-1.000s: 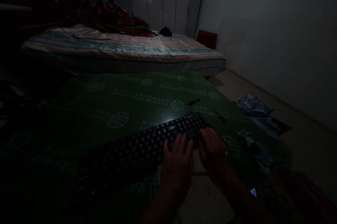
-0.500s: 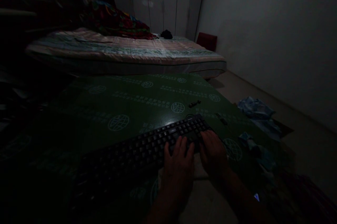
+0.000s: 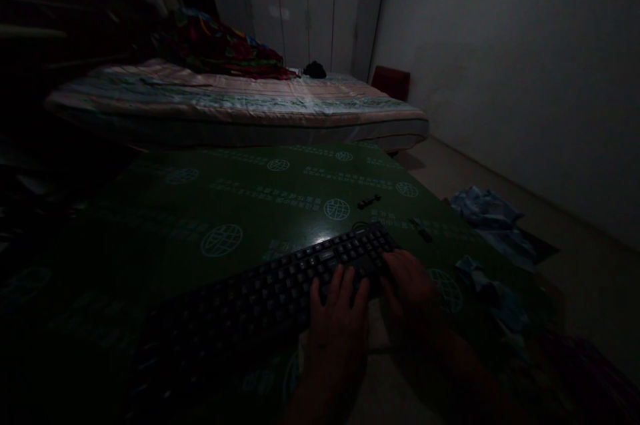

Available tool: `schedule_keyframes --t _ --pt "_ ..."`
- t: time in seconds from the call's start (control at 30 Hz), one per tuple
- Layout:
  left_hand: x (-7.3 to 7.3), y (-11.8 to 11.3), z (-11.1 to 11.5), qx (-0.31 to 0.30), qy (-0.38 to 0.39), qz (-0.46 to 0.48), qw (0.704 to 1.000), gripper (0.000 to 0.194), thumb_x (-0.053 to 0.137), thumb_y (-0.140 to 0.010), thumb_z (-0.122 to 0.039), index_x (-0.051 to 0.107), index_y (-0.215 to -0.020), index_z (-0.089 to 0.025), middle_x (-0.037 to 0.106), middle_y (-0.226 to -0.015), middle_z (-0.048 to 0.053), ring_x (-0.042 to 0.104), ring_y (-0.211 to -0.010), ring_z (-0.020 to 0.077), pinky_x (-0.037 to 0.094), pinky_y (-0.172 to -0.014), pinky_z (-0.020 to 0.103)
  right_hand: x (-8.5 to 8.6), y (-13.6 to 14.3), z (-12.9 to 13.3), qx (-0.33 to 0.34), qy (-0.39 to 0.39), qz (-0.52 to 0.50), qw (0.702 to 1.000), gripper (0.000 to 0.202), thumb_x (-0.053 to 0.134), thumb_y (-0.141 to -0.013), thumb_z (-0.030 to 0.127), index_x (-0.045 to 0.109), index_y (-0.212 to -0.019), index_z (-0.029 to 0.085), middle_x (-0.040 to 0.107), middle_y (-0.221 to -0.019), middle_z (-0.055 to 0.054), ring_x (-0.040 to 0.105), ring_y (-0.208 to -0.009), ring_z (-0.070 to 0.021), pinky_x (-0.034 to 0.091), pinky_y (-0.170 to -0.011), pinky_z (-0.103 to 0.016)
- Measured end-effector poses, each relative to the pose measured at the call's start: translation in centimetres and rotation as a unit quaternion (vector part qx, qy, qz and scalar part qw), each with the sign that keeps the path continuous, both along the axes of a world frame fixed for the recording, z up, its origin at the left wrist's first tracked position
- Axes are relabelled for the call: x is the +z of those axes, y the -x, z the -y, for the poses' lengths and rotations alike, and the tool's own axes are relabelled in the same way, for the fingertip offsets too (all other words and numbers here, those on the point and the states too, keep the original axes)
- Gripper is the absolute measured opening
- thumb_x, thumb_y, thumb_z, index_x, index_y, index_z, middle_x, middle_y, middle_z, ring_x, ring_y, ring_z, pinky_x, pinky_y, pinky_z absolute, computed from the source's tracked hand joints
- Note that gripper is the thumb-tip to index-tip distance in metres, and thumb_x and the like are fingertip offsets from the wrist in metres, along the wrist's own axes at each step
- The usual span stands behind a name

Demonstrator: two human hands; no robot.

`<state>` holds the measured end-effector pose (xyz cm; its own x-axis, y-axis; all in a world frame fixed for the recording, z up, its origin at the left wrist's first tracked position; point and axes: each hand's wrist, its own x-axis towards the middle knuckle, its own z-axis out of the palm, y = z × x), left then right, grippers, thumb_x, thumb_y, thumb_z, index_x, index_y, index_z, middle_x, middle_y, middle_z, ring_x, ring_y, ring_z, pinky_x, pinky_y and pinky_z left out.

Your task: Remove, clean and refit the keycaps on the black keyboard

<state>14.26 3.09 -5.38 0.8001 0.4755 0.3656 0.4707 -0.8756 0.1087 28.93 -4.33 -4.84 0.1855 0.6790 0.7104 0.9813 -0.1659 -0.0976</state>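
Observation:
A long black keyboard (image 3: pixel 250 298) lies slantwise on a green board printed with pale globe marks and lettering. My left hand (image 3: pixel 339 318) rests over the keys right of the keyboard's middle, palm down, fingers spread and pointing away from me. At the right end of the keyboard is my right hand (image 3: pixel 411 285), its fingers bent over the edge keys and its thumb apart from them. Neither hand grasps anything. Dim light hides which keys the fingertips touch. Under the wrists, a pale surface (image 3: pixel 383 372) shows.
Beyond the green board (image 3: pixel 280 195) stands a bed (image 3: pixel 240 95) with a red patterned blanket (image 3: pixel 225 48). A small dark object (image 3: pixel 369 201) and another dark piece (image 3: pixel 424 232) lie past the keyboard. Blue cloth (image 3: pixel 485 206) lies at right, near the wall (image 3: pixel 525 78).
My right hand has shifted slightly right, and its thumb now stands apart from the fingers. My left hand stays over the keys. The whole view has shifted slightly.

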Motion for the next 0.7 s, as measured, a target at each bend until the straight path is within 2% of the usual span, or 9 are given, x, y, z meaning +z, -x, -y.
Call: schedule_keyframes --t 0.13,0.3,0.47,0.6,0.7 --pt "-0.2 0.0 -0.3 -0.003 -0.004 -0.006 1.0 0.041 0.045 -0.086 -0.018 0.056 -0.125 -0.025 0.053 -0.137 0.01 0.043 -0.128 0.0328 0.031 -0.099 0.063 0.9 -0.4 -0.2 0.012 0.004 0.001 1.0 0.031 0.045 -0.089 0.017 0.049 -0.119 0.013 0.064 -0.107 -0.013 0.056 -0.106 -0.0259 0.05 -0.091 -0.044" --pt "-0.4 0.0 -0.4 0.0 -0.01 -0.002 1.0 0.042 0.046 -0.086 -0.019 0.057 -0.125 -0.027 0.055 -0.135 0.008 0.045 -0.126 0.0326 0.03 -0.101 0.061 1.2 -1.1 -0.6 0.021 0.019 -0.003 1.0 0.029 0.046 -0.088 0.015 0.051 -0.117 0.011 0.064 -0.107 -0.013 0.055 -0.106 -0.0255 0.048 -0.093 -0.044" --pt "-0.1 0.2 -0.3 0.001 -0.009 -0.008 1.0 0.041 0.045 -0.087 -0.02 0.057 -0.125 -0.026 0.054 -0.137 0.008 0.044 -0.127 0.0326 0.03 -0.1 0.06 1.8 -2.1 -1.4 0.045 0.027 -0.002 0.999 0.022 0.045 -0.088 0.015 0.058 -0.105 0.013 0.064 -0.101 -0.012 0.054 -0.101 -0.0238 0.047 -0.091 -0.041" --pt "0.0 0.2 -0.2 0.002 -0.009 -0.014 1.0 0.041 0.045 -0.087 -0.019 0.056 -0.125 -0.027 0.053 -0.138 0.007 0.043 -0.128 0.0327 0.03 -0.1 0.06 2.6 -3.8 -2.7 0.041 0.067 -0.016 0.997 0.02 0.043 -0.088 0.014 0.063 -0.09 0.016 0.062 -0.095 -0.011 0.054 -0.092 -0.0218 0.047 -0.081 -0.036" --pt "0.0 0.1 -0.2 0.006 -0.011 -0.012 1.0 0.04 0.046 -0.087 -0.019 0.057 -0.125 -0.028 0.053 -0.138 0.007 0.044 -0.127 0.0324 0.031 -0.1 0.06 3.1 -5.6 -4.1 0.027 0.121 -0.028 0.992 0.021 0.045 -0.087 0.014 0.065 -0.089 0.016 0.062 -0.096 -0.011 0.053 -0.092 -0.0216 0.045 -0.081 -0.034"
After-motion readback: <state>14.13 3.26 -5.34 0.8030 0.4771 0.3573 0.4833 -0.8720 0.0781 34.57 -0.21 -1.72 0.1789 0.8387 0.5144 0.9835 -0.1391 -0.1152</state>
